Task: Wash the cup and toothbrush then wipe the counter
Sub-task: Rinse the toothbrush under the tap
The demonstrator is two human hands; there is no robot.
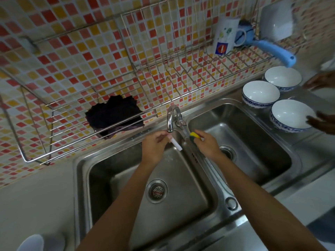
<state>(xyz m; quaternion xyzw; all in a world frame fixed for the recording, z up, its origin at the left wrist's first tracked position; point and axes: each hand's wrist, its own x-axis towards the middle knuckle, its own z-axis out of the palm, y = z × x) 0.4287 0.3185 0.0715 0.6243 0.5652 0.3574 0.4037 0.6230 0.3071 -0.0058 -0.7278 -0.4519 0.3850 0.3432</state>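
My left hand (155,144) is closed around a white toothbrush (176,144), whose end sticks out to the right just under the chrome tap spout (171,118). My right hand (206,144) grips a yellow and green sponge (194,135) over the ridge between the two steel sink basins. The sponge is a little to the right of the toothbrush and does not touch it. A white printed cup (225,38) stands upside down on the wire dish rack (181,69) at the upper right. I cannot tell whether water is running.
A dark cloth (114,115) lies on the lower wire shelf at left. Three white bowls with blue rims (261,94) sit on the right drainboard, another person's hands (320,122) near them. A blue-handled brush (272,48) lies in the rack. A pale container (36,241) is at bottom left.
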